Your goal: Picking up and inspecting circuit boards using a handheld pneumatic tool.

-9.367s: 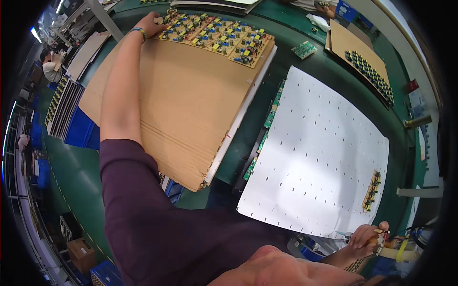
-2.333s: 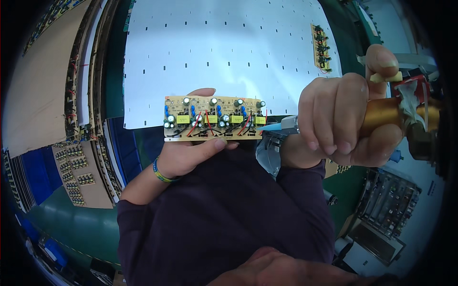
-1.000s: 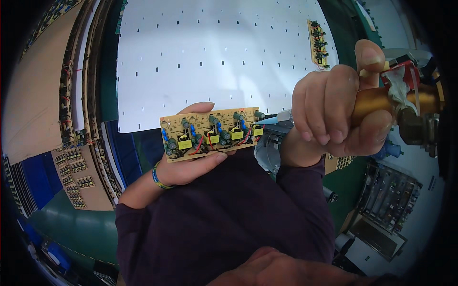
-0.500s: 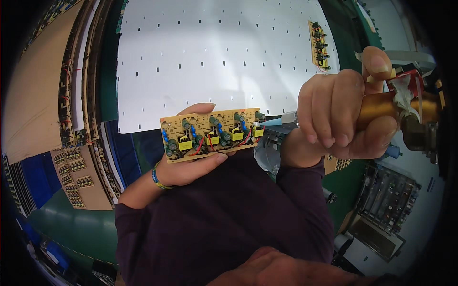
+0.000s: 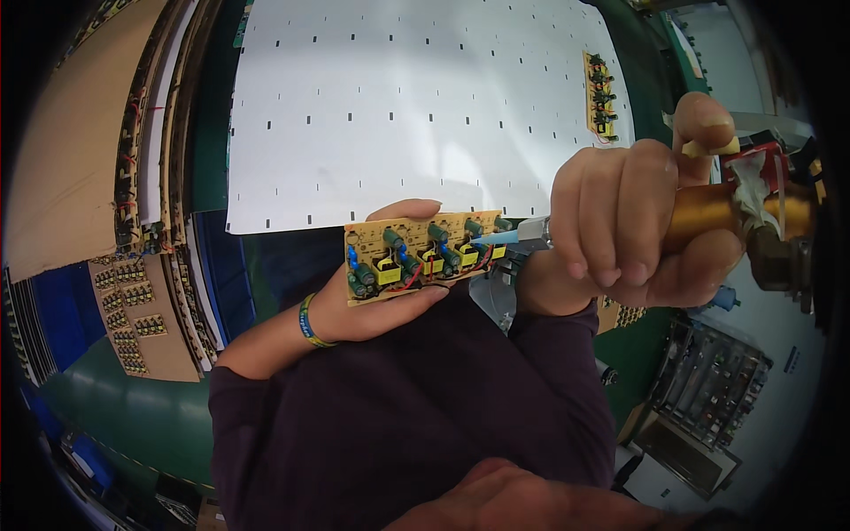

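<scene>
My left hand grips a tan circuit board by its long edges, fingers behind and thumb along the near side. Yellow transformers, green capacitors, blue parts and red wires stand up from the board. In my right hand is a glue dispensing gun with a copper-coloured barrel, the fingers wrapped round it. Its pale blue tapered nozzle points left and reaches over the right half of the board, close to the parts. Whether the tip touches them I cannot tell.
A white sheet with rows of dark marks lies beyond my hands, with another populated board at its right. Cardboard sheets stack at the left, and one lower cardboard bears several boards. Equipment stands at the lower right.
My left hand has shifted the board to the right, so the nozzle tip now lies further in from its right end. My right hand has barely moved.
</scene>
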`<state>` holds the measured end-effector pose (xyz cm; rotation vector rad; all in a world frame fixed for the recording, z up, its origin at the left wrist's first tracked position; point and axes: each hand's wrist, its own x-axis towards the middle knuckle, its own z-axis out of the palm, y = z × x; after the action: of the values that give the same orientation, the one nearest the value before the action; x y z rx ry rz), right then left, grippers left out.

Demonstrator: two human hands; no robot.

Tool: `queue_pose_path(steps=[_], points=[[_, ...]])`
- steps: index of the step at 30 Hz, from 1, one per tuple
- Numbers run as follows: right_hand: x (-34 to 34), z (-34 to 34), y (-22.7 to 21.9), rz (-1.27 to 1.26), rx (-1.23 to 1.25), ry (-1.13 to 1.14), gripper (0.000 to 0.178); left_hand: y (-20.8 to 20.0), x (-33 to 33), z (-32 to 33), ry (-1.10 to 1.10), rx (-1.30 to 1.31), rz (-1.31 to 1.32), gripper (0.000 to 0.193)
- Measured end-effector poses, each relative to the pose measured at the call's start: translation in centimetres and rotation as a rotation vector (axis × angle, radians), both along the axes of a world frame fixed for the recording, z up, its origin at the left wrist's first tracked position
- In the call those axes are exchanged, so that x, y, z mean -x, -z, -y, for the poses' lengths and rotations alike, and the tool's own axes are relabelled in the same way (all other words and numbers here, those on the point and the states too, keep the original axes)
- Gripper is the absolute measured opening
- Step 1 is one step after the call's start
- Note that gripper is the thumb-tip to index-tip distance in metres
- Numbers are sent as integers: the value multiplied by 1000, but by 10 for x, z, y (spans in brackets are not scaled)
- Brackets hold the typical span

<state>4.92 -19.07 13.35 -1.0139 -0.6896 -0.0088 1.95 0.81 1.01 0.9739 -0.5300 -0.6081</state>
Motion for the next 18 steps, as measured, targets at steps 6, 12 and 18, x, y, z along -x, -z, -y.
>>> queue_pose_path(steps=[6,12,18], points=[[4,0,1,-16,58,15,52,-1,-1,-1,43,-1,-41,69],[3,1,2,4,57,4,50,0,-1,-2,36,-14,-34,69],[5,1,2,6,49,9,52,2,0,-2,37,6,-42,69]])
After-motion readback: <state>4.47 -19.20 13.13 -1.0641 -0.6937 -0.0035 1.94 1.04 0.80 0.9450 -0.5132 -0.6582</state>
